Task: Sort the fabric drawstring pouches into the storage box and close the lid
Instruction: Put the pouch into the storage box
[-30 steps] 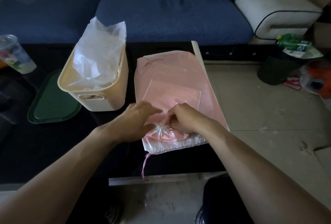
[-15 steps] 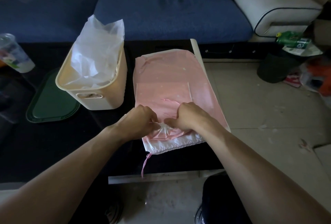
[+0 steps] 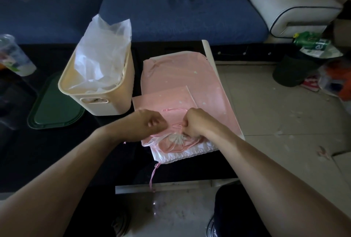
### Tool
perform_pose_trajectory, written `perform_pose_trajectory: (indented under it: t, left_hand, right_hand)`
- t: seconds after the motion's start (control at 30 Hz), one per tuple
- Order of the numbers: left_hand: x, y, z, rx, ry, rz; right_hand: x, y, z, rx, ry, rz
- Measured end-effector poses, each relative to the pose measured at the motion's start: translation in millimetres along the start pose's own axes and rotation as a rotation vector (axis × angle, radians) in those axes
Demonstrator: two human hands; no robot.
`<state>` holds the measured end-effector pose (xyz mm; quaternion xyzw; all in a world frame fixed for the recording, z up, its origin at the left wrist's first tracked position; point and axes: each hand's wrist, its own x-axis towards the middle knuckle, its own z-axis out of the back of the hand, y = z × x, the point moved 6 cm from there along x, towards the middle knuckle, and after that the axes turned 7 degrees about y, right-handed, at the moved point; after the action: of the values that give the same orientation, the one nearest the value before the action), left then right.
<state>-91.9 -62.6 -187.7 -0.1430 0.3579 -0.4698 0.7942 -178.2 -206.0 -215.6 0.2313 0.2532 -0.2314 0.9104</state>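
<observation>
A pink pouch (image 3: 171, 123) is being pinched by the curled left hand (image 3: 150, 123) and right hand (image 3: 195, 122); no writing can be read.

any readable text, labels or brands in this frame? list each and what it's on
"e" and part of a second white letter: on the green bottle, rest cut off, brand not readable.
Print on the plastic cup: too blurred to read.
Box, pouches, green lid: no text visible.
</observation>
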Motion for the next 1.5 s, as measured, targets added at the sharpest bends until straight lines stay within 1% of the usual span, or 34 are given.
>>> perform_pose_trajectory:
  t: [0.07,0.1,0.23,0.3,0.33,0.4,0.5,0.57,0.63,0.67,0.77,0.83,0.9,0.97,1.03,1.1,1.13,1.17,1.2,1.3,1.33,1.37,1.43,1.5]
  left_hand:
    - [4,-1,-15,0.09,0.111,-0.015]
    - [6,-1,-20,0.118,0.139,-0.015]
    - [10,-8,-22,0.12,0.111,-0.059]
    - [10,-11,-27,0.088,0.12,-0.073]
    - [9,-12,-31,0.065,0.133,-0.068]
    - [8,-14,-37,0.005,0.16,-0.033]
    - [6,-16,-32,-0.053,0.143,-0.025]
    - [5,-18,-19,-0.064,0.123,-0.038]
    - [2,-19,-5,-0.108,0.092,-0.048]
    - [2,-17,1,-0.127,0.05,-0.048]
    - [2,-9,10,-0.12,-0.203,-0.013]
    - [4,-4,9,-0.094,-0.295,0.001]
    - [6,0,8,-0.116,-0.365,-0.024]
    - [5,-2,11,-0.071,-0.495,-0.075]
    - [-2,-8,18,0.003,-0.704,-0.096]
    - [-16,-20,27,-0.051,-0.909,-0.109]
    - [-20,-26,29,-0.066,-0.94,-0.131]
    - [-20,-31,28,-0.068,-0.903,-0.129]
    - [-17,-32,23,-0.08,-0.808,-0.097]
    - [-3,-24,-3,-0.232,-0.401,0.048]
    - [-1,-20,-9,-0.301,-0.307,0.063]
    - [0,-18,-12,-0.376,-0.25,0.066]
    - [0,-15,-13,-0.521,-0.202,0.045]
    - [-1,-14,-13,-0.548,-0.185,0.017]
  right_hand:
    - [-3,-1,3,0.041,-0.008,0.029]
    - [-4,-1,5,0.078,-0.023,0.063]
    - [-10,5,18,0.374,-0.149,0.263]
    - [-15,15,20,0.499,-0.132,0.365]
    - [-17,19,19,0.508,-0.116,0.401]
    - [-14,22,14,0.436,-0.114,0.416]
    - [-9,19,9,0.228,-0.125,0.38]
    - [-10,19,10,0.163,-0.092,0.355]
    - [-12,17,10,0.164,-0.02,0.334]
    - [-13,17,9,0.19,0.027,0.329]
    - [-16,21,11,0.291,0.128,0.355]
    - [-20,27,13,0.346,0.182,0.417]
    - [-23,28,11,0.404,0.217,0.437]
    - [-22,28,7,0.382,0.212,0.436]
    - [-19,28,4,0.341,0.191,0.438]
    - [-15,27,2,0.319,0.185,0.431]
    - [-15,27,2,0.303,0.179,0.435]
    - [-15,27,3,0.298,0.171,0.441]
    - [-15,27,3,0.303,0.16,0.446]
    - [-15,25,7,0.342,0.147,0.442]
    - [-16,25,8,0.343,0.147,0.442]
    - [-17,24,9,0.339,0.143,0.445]
    - [-19,23,10,0.347,0.141,0.443]
    - [-18,23,11,0.397,0.147,0.433]
